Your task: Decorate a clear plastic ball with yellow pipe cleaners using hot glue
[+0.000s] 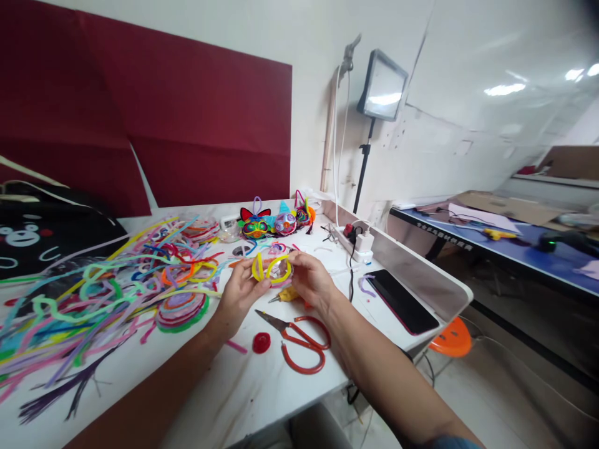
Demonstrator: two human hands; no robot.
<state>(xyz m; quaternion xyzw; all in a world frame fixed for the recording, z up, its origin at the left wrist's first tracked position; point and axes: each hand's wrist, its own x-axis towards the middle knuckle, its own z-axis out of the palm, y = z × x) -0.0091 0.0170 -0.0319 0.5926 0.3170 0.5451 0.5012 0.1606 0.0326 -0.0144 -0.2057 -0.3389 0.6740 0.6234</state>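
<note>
A yellow pipe cleaner (277,279), bent into curved loops, is held up between my two hands over the white table. My left hand (242,288) pinches its left side, thumb along the lower edge. At its right end, my right hand (309,278) has its fingertips closed on the yellow loop. Just below lie scissors with orange-red handles (303,368), open, blades pointing up-left. A yellow hot glue gun (286,294) sits partly hidden behind my right hand. Nearer me is a small red coil (261,342), with a short pink piece (236,347) to its left.
A heap of coloured pipe cleaners (107,284) and a coiled multicoloured disc (181,310) cover the left side. Colourful finished ornaments (284,223) stand at the back. To the right are a black phone (401,301), a power strip (362,252) and the table's raised edge (421,265).
</note>
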